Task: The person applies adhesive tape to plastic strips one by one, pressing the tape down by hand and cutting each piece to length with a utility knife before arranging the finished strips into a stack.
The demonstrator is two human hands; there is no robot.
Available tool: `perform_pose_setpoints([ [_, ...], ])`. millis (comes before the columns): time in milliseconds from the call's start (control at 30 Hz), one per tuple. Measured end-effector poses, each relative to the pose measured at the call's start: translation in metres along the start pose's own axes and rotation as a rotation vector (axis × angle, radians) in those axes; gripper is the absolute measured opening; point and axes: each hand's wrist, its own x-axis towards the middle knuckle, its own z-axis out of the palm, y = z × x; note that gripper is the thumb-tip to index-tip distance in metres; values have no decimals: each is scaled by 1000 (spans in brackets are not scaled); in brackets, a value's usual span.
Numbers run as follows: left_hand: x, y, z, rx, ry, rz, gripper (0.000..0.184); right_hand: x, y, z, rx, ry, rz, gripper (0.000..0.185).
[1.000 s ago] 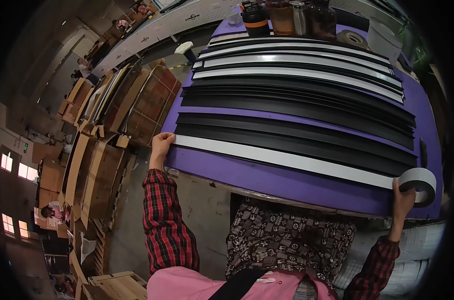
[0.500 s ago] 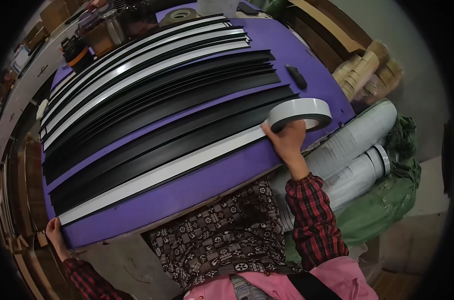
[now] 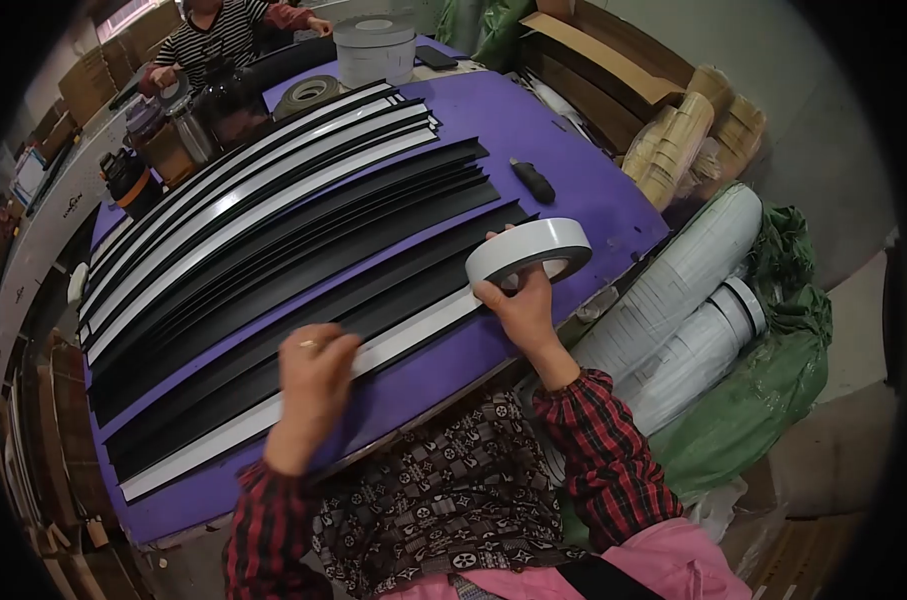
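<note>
My right hand [image 3: 523, 310] is closed on a roll of white tape [image 3: 528, 250], its thumb at the near side and fingers inside the core. From the roll, a white tape band [image 3: 203, 450] runs left along the nearest black strip [image 3: 413, 352]. Above the middle of that band is my left hand [image 3: 316, 375], curled like a fist and slightly blurred, with a ring on one finger. I see nothing in it. Behind lie several long black strips [image 3: 313, 240], and farther back several strips with white tape faces [image 3: 263, 190].
The strips lie on a purple-topped table [image 3: 613, 235]. On it are a dark knife-like tool [image 3: 533, 182], a tape roll [image 3: 308, 95], a white tub [image 3: 375, 55] and several bottles [image 3: 131, 186]. Wrapped rolls [image 3: 673, 280] stand at the right. Another person [image 3: 208, 45] is across the table.
My left hand has left the strip's left end and moved right, over its middle. My view has shifted, bringing the other person into sight. The right hand still holds the tape roll.
</note>
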Motion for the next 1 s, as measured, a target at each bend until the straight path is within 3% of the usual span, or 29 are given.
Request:
perform_pose_setpoints([
  [67,41,30,59,1,-20,181,18,9,-15,-6,616,93,65,46],
  [133,59,38,86,13,-21,258,19,17,-15,-18,733,141,96,36],
  [200,63,44,99,125,-130,172,26,30,-14,-38,889,364,193,29],
  [233,63,45,102,109,-135,191,26,40,-5,-56,826,442,167,23],
  [333,62,46,98,202,-309,104,34,68,40,-106,95,541,16,29],
  [400,62,45,99,215,-308,131,35,72,59,-129,-551,448,-69,41],
  [467,61,44,100,250,-340,119,35,73,71,-141,-730,349,-152,51],
  [533,61,45,99,236,-364,113,35,76,76,-137,-1014,214,0,54],
  [600,63,45,99,234,-374,114,34,76,84,-137,-1084,228,-98,51],
  [667,62,45,99,254,-371,113,34,78,100,-138,-1203,270,-353,48],
  [833,65,47,98,249,-351,128,33,79,84,-132,-1261,159,-328,51],
  [900,63,46,99,239,-326,140,33,82,72,-132,-1314,40,-227,48],
  [967,62,44,100,215,-309,142,33,92,42,-128,-1352,83,-110,47],
  [1000,62,44,100,208,-308,143,32,98,34,-123,-1232,200,-223,46],
])
